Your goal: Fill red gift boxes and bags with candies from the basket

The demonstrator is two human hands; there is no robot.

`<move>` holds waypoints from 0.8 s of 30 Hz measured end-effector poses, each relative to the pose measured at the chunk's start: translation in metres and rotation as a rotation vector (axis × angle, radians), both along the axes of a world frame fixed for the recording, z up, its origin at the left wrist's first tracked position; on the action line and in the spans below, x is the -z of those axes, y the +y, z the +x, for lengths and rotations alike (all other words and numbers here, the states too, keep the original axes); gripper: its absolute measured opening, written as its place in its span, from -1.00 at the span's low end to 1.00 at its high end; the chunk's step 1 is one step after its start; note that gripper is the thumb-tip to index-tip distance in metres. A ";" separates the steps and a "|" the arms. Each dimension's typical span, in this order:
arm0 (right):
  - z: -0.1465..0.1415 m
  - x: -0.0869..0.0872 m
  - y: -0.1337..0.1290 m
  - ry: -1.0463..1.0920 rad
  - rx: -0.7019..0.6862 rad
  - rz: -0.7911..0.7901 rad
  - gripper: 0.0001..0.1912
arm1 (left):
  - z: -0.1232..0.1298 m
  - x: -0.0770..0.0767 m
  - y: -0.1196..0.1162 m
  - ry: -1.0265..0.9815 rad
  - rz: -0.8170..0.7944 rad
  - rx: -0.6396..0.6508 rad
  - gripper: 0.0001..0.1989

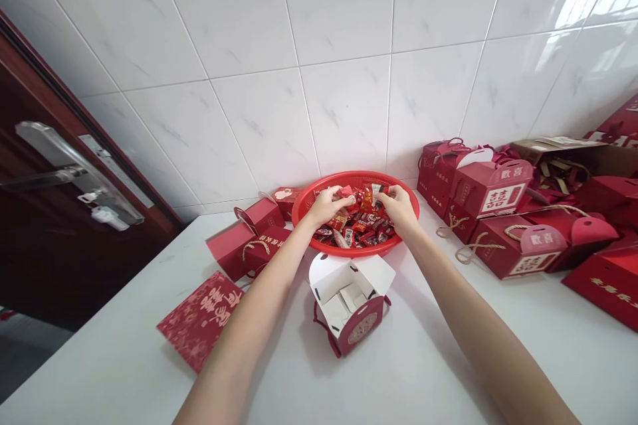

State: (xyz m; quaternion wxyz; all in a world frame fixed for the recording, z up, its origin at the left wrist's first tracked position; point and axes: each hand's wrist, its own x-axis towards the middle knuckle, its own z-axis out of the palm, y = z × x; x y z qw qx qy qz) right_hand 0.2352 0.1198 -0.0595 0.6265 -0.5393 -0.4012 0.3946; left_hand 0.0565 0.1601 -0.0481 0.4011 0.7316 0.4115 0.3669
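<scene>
1. A round red plastic mesh basket point(304, 207) is being reached into by both arms. It is being held up by a white bench point(124, 339), close against the wall at the back.
2. The left grip point(326, 204) is being pressed together over the basket, and a small red-wrapped sweet point(345, 193) is being pinched between thumb and fingers.
3. The right grip point(396, 202) is being pressed together near it, with a pale-wrapped sweet point(377, 191) being pinched at the fingertips.
4. A heap of wrapped sweets point(353, 231) in red and dark packets is being contained by the basket, directly beneath both grips.
5. An open gift box point(349, 299), white inside and red at the front, is being displayed upright on the bench between the forearms, in front of the basket. Its flaps are spread outward.
6. Red gift boxes point(244, 242) with rope handles are being shown lying just left of the basket. A flat red patterned envelope point(199, 320) is lying nearer the bench edge.
7. A crowded pile of red gift boxes point(513, 246) with double-happiness labels is being shown to the right, against a brown cardboard carton point(558, 153).
8. White marble-look wall tiles point(249, 46) are being seen behind, and a dark red wooden door point(54, 259) with a metal lever handle point(74, 169) is being seen at the left.
</scene>
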 end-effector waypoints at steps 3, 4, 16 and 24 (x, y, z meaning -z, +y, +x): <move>0.000 0.000 0.000 0.007 0.006 0.000 -0.76 | -0.001 0.001 0.001 0.097 0.044 -0.013 -0.79; 0.000 0.000 0.000 0.009 0.008 -0.002 -0.76 | -0.002 0.001 0.002 0.137 0.059 -0.023 -0.82; 0.002 0.001 0.000 0.038 0.036 0.040 -0.72 | 0.015 0.000 -0.014 0.639 0.122 0.360 -0.58; 0.001 0.000 0.001 0.057 0.043 0.057 -0.73 | 0.035 0.008 -0.016 1.031 0.258 0.337 -0.68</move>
